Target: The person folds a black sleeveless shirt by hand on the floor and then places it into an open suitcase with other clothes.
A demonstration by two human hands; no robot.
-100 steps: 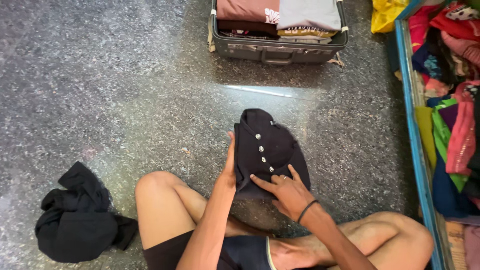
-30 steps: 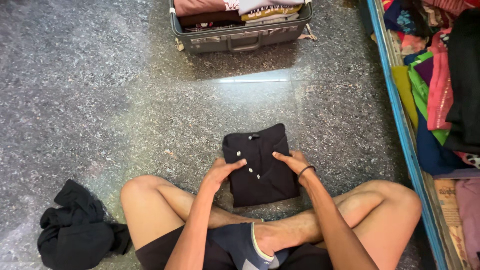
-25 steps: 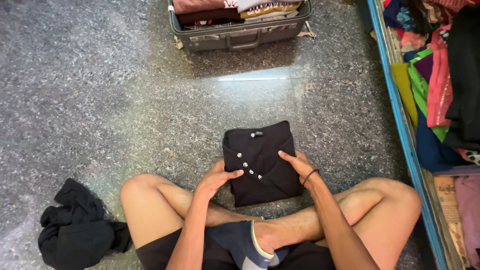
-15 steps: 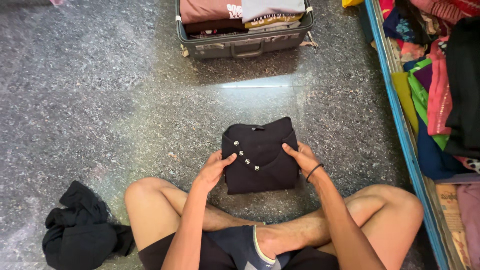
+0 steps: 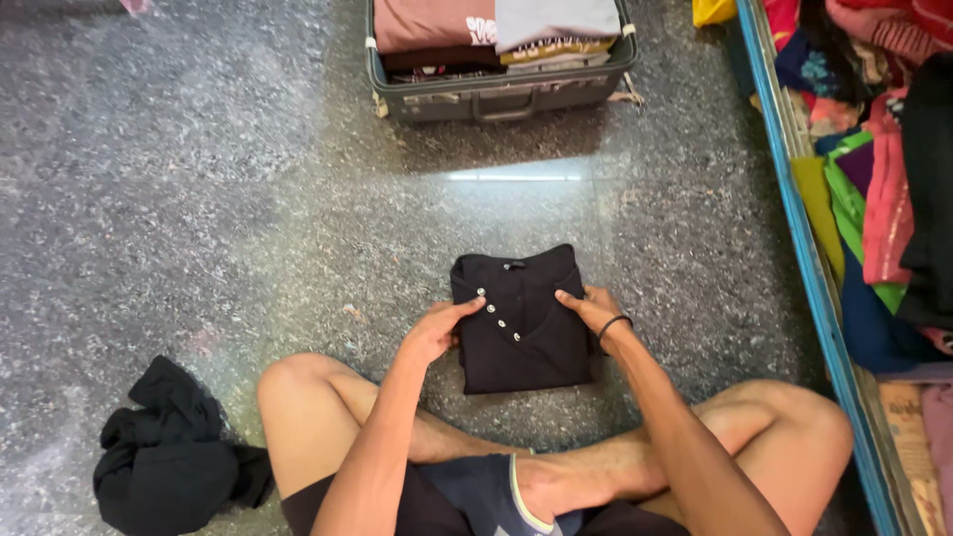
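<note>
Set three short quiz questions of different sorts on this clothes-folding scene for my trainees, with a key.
1. True or false: the folded black shirt lies inside the open suitcase.
2. Multiple choice: the crumpled black garment lies A) in the suitcase, B) on the floor beside the person's left knee, C) on the blue-edged shelf.
3. Fill in: the left hand and the right hand both rest on the ____.

Key
1. False: it lies on the speckled floor, in front of the crossed legs and apart from the suitcase.
2. B.
3. Folded black shirt, one hand on each side edge.
</note>
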